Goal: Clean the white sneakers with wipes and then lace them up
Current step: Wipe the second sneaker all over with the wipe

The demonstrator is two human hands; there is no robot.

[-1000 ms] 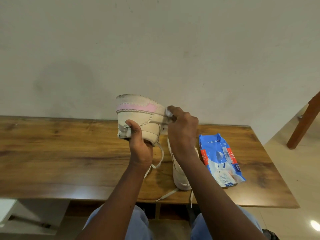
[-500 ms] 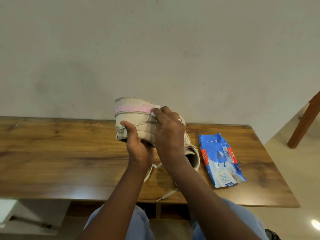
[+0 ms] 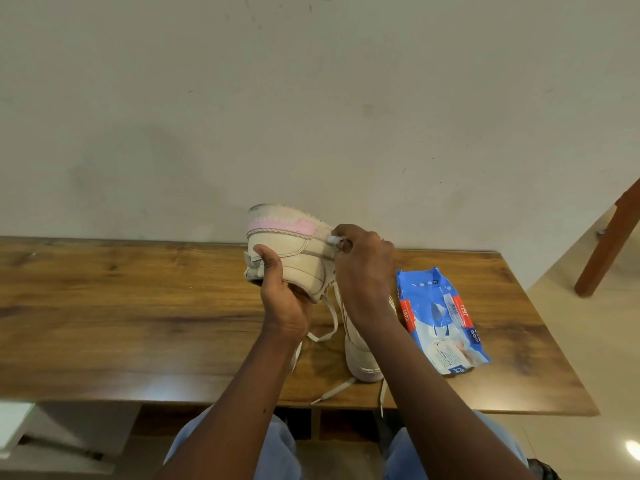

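Observation:
My left hand [image 3: 282,299] grips a white sneaker [image 3: 294,251] with a pink sole band, held upside down above the table with its dirty sole facing up. My right hand [image 3: 363,268] pinches a small white wipe [image 3: 334,240] against the sneaker's right side, near the sole edge. A loose lace [image 3: 327,323] dangles from the held sneaker. The second white sneaker [image 3: 358,355] stands on the table under my right forearm, partly hidden, with its laces [image 3: 332,393] trailing over the front edge.
A blue pack of wipes [image 3: 440,320] lies on the wooden table [image 3: 138,306] to the right of the sneakers. The wall runs close behind the table. A wooden leg [image 3: 609,244] stands at the far right on the floor.
My right hand with the wipe slid left along the sneaker's side, then back to the right. The sneaker stayed in my left hand, shifting slightly.

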